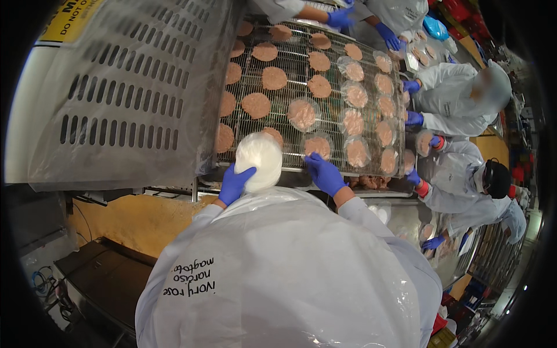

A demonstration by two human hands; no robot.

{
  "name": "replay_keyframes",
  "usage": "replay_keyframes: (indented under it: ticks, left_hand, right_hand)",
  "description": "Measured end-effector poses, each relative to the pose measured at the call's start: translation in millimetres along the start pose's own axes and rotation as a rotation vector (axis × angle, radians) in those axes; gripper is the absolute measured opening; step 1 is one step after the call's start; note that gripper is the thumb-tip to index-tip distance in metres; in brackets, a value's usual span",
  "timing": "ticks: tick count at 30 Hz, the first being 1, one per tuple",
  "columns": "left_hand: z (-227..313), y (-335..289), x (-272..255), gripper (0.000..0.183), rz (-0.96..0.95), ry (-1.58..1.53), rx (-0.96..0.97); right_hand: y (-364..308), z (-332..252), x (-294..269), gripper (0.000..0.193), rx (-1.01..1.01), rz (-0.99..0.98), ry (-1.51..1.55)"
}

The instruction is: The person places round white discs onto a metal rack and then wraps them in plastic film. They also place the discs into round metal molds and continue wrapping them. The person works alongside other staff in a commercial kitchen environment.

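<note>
Big grey perforated machine housing (116,93) w/ clear plastic draped over it fills the upper left. Beside it, to the right, a wire-mesh conveyor belt (290,69) carries rows of raw pink patties (256,105); the ones toward the right side sit under round clear film discs (355,153).

Along the belt's far right edge, co-workers in white coats (458,98) & blue gloves reach onto the mesh.

The person wears a white coat under a clear plastic apron (290,267); both hands in blue gloves at the belt's near edge.

Left hand (235,182) holds a stack of white round paper discs (259,161): fingers curled under its lower left rim, the stack rising above the hand and overlapping the belt edge.

Right hand (325,173), well apart from the stack, lies palm down w/ fingertips on the film-covered patty (317,146) in the front row; whether it pinches anything, can't tell.
</note>
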State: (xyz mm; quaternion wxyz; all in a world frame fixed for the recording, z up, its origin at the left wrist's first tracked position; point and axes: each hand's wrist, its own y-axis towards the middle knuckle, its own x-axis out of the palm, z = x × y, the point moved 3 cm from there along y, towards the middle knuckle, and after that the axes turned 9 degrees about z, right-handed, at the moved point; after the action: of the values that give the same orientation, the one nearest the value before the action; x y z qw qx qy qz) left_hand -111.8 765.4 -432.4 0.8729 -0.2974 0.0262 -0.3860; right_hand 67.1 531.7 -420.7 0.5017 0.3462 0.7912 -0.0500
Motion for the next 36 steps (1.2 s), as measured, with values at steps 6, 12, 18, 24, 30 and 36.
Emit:
replay_keyframes:
  ticks: [6,12,18,24,30,36]
  left_hand:
    - [10,3,16,0.048,-0.081,0.019,0.058]
    - [-5,0,-20,0.049,0.083,-0.161,-0.005]
    - [-22,-9,-27,0.050,0.084,-0.088,0.065]
    - [-20,-7,-25,0.050,0.093,-0.065,0.032]
    - [7,-5,-3,0.049,-0.029,0.046,0.027]
    - [4,21,0,0.049,-0.107,0.003,0.054]
  right_hand:
    - [69,-50,23,0.035,0.401,-0.118,0.351]
    - [142,6,14,0.025,0.485,-0.009,0.460]
    - [190,37,13,0.032,0.189,0.285,0.180]
    - [123,-4,33,0.040,0.289,-0.394,-0.115]
    - [20,-14,24,0.033,-0.086,0.013,-0.047]
    - [79,-54,54,0.023,0.390,-0.040,0.358]
